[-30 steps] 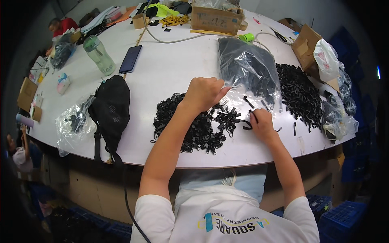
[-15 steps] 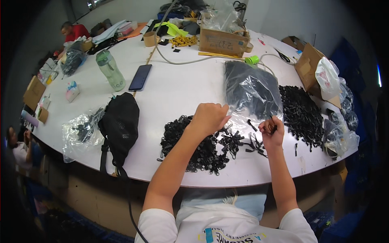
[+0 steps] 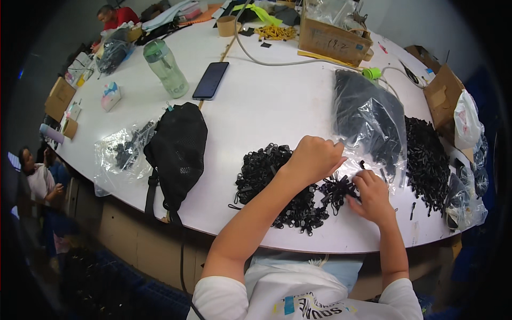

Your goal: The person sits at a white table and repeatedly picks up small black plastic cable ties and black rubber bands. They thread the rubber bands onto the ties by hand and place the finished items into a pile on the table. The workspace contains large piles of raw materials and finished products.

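My left hand (image 3: 314,159) is closed at the near left corner of a clear plastic bag (image 3: 368,120), pinching its edge; the fingertips are partly hidden. Many dark pieces fill the bag's far part. My right hand (image 3: 375,196) is lowered to the table, thumb and fingers curved around black zipper pulls at the edge of a small cluster (image 3: 336,193). A larger heap of zipper pulls (image 3: 264,168) lies partly behind my left forearm. Another broad heap of black pulls (image 3: 426,160) spreads to the right of the bag.
A black mesh bag (image 3: 178,154) and a clear bag with dark pieces (image 3: 125,154) lie left. Beyond them are a phone (image 3: 212,81) and a green bottle (image 3: 166,69). Cardboard boxes (image 3: 333,42) stand at the back and right. Other people sit at left.
The view has shifted, so the table's things sit farther right. My right hand has come down from beside the bag to the small cluster. My left hand stays at the bag's corner.
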`<state>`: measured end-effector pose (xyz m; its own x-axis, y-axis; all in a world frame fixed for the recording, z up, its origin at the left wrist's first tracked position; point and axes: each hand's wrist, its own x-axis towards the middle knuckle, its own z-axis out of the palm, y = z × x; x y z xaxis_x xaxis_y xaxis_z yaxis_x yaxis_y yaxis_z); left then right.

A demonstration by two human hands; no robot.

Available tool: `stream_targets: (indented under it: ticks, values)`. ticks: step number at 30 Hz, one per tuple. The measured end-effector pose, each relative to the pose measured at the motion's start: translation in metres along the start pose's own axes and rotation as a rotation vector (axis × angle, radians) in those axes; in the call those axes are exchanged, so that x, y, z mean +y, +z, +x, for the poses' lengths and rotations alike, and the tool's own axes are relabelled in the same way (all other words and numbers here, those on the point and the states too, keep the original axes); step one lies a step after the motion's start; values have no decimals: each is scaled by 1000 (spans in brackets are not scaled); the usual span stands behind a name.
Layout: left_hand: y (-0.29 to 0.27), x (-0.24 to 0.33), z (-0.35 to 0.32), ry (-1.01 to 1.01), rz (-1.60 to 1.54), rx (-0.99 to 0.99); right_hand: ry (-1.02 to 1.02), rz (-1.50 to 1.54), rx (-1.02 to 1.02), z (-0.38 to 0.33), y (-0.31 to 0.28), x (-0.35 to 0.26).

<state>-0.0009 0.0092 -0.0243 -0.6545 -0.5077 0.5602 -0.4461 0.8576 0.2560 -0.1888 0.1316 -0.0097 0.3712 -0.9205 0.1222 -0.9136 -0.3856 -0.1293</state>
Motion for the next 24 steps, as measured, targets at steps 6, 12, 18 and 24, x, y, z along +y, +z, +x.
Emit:
stream_targets:
  ticks: [6,12,18,24]
  values:
    - [1,0,0,-19,-27,-32,-65,63,-152,-9,19,0]
    - [4,-5,-1,-50,-47,-46,-47,86,-118,3,21,-2]
    - [8,-5,-1,-42,-43,-72,-168,137,-62,2,39,11]
    - [9,-4,-1,-34,-16,-104,-160,300,-9,0,42,28]
